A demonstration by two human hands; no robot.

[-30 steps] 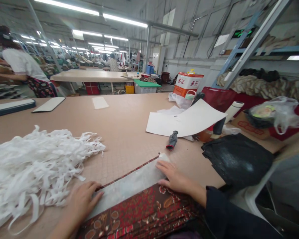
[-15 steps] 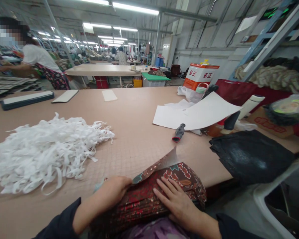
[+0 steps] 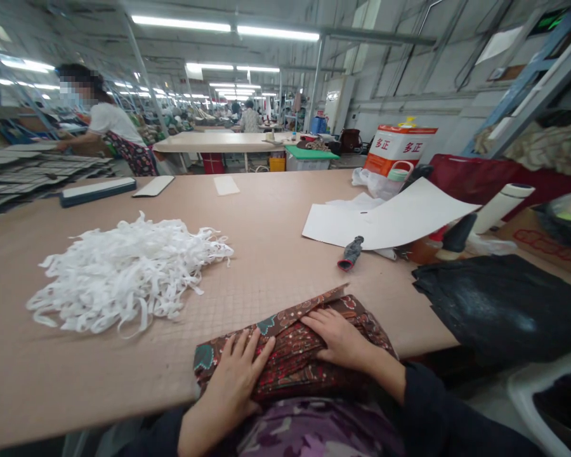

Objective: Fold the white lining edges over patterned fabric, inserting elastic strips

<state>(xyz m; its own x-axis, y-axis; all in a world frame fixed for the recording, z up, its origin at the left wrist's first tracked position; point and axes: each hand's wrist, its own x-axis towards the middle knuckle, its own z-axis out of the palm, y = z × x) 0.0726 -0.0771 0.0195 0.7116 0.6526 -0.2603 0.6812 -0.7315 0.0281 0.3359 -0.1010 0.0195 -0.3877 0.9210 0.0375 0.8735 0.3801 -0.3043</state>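
Observation:
A stack of patterned brown and red fabric pieces [image 3: 290,368] lies at the front edge of the table, against my body. My left hand [image 3: 240,371] rests flat on its left part with the fingers spread. On the right part lies my right hand [image 3: 337,336], fingers stretched out and palm down. Beyond my fingertips the far edge of the top piece [image 3: 297,314] runs as a flat strip with teal and red flowers. Both hands press on the cloth without gripping it. The underside of the stack is hidden.
White narrow strips [image 3: 137,273] form a loose heap at left. A grey glove-like roll [image 3: 351,252] lies near white card sheets [image 3: 385,219]. Black sheets [image 3: 499,304] hang over the table's right edge. A person [image 3: 117,124] works at the far left beyond the table.
The top piece's raised far edge now lies flatter. My left hand has let go of its corner and spread out on the cloth. My right hand stays on the stack. The view has shifted left.

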